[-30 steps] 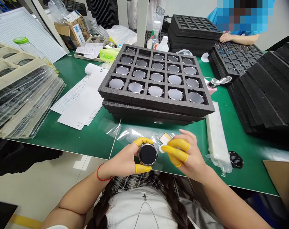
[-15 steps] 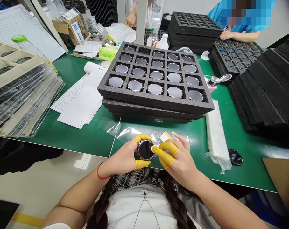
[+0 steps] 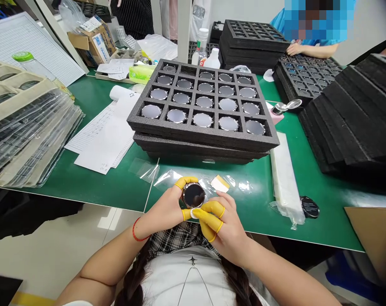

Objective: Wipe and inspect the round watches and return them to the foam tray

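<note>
My left hand (image 3: 169,206), with yellow finger cots on thumb and finger, grips a round watch case (image 3: 193,195) by its rim, dark glass face up, over the table's front edge. My right hand (image 3: 223,225), also in yellow finger cots, pinches a small white wipe (image 3: 193,213) at the lower edge of the watch, near my left thumb. Just beyond my hands stands a black foam tray (image 3: 197,127) with round watch cases in most pockets, on top of more trays.
Clear plastic film (image 3: 170,178) and a white-and-yellow piece (image 3: 220,183) lie near my hands on the green table (image 3: 116,191). Papers (image 3: 106,140) and stacked plastic trays (image 3: 33,131) are left. A white packet (image 3: 285,174) and foam stack (image 3: 355,123) are right. A co-worker's hand (image 3: 295,49) rests beyond.
My right hand has moved the wipe from the right side of the watch face down to its lower edge. My left hand keeps hold of the watch.
</note>
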`<state>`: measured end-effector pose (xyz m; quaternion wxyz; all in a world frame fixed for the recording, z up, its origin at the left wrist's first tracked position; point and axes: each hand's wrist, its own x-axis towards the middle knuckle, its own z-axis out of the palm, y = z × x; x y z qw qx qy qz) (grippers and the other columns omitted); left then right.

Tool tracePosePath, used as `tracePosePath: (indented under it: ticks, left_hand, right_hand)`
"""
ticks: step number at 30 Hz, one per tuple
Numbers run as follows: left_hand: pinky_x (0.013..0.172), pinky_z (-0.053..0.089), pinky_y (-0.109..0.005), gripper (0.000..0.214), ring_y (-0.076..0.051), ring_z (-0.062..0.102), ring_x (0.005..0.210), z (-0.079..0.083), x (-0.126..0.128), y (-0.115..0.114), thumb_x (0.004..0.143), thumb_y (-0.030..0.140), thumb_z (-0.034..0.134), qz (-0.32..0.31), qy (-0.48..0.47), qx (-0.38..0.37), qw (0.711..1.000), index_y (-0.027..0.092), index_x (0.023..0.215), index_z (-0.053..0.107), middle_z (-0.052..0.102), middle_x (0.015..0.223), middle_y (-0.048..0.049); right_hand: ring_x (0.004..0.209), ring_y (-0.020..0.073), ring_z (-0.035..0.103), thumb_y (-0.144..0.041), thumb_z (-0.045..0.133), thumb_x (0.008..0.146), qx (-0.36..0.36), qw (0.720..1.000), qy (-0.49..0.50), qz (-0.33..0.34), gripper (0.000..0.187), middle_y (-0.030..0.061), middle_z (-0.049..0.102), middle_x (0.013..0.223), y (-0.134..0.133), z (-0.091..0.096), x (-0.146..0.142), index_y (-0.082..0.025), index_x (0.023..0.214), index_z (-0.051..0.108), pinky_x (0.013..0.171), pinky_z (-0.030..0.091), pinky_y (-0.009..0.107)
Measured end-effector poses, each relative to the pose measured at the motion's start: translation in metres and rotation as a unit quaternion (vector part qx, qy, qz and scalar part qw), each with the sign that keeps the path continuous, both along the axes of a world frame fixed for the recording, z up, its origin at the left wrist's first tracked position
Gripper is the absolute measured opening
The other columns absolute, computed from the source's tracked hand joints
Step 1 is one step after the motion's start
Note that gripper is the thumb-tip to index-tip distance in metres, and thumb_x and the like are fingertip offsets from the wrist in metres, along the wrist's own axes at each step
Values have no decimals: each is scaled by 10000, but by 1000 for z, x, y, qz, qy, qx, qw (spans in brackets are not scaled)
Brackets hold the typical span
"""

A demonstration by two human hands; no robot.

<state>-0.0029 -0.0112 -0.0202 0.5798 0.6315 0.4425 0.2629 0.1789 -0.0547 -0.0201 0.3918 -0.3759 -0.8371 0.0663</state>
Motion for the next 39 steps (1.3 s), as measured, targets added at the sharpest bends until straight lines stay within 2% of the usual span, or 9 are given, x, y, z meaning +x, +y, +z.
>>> tracePosePath:
  ticks: [5,11,16,19,23,27,32,36,39]
  left_hand:
    - [827,519,-298,548,-160,616,889,-4,5,4,754,225,722,23,-22,-45,998,236,1228,448,600,1062,-16]
    - [815,528,-301,564,-175,624,910,-10,10,9,771,289,710,7,7,-70,998,267,1258,426,607,1106,-19]
    - [875,533,-342,559,-201,649,950,-9,11,14,770,354,701,4,30,-82,996,259,1245,420,608,1150,-38]
    - [879,541,-367,581,-220,663,940,-6,13,15,737,376,718,22,40,-81,996,244,1223,428,620,1125,-47]
    - [869,542,-384,599,-228,671,913,-4,20,13,732,399,714,24,42,-83,995,240,1228,418,645,1073,-46]
    - [896,534,-388,619,-232,672,939,-5,27,13,743,407,716,-9,50,-87,995,236,1243,395,653,1089,-59]
    - [914,526,-378,593,-220,665,957,-4,29,10,774,399,706,-24,51,-68,996,244,1257,399,650,1115,-59]
    - [902,535,-357,564,-207,673,942,-2,31,4,775,347,721,-12,21,-58,998,245,1239,415,678,1075,-48]
    - [868,559,-367,597,-207,705,873,-2,38,-2,766,309,738,2,-52,-98,994,239,1249,393,713,979,-43]
  right_hand:
    - [774,146,571,-33,522,857,-70,996,62,7,294,-3,619,809,-6,1,16,-247,1035,617,970,419,462]
    - [848,200,582,-111,520,901,-78,982,-21,-168,235,44,645,872,-7,-14,50,-241,1042,656,908,459,478]
    - [968,250,587,-234,511,929,-117,932,-170,-299,255,119,674,1049,-6,-20,99,-162,1103,683,827,522,385]
    - [943,288,596,-231,476,941,-115,893,-198,-388,280,157,683,1026,-14,-16,143,-129,1078,697,823,510,435]
    - [1000,352,579,-262,570,891,-126,861,-237,-433,307,199,666,1093,-23,-18,178,-98,1129,675,811,494,474]
    - [1123,387,529,-286,680,818,-119,846,-262,-448,417,225,611,1233,-16,-33,174,-89,1183,641,888,464,504]
    - [1141,392,534,-225,623,848,-75,841,-258,-469,196,209,654,1179,4,-45,171,-117,983,715,924,433,560]
    - [1095,376,578,-123,577,831,-27,846,-245,-472,144,176,712,1040,1,-30,162,-134,856,719,947,419,593]
    - [1119,347,579,-96,557,840,49,879,-217,-423,165,157,716,1016,-19,-4,132,-135,914,699,988,403,589]
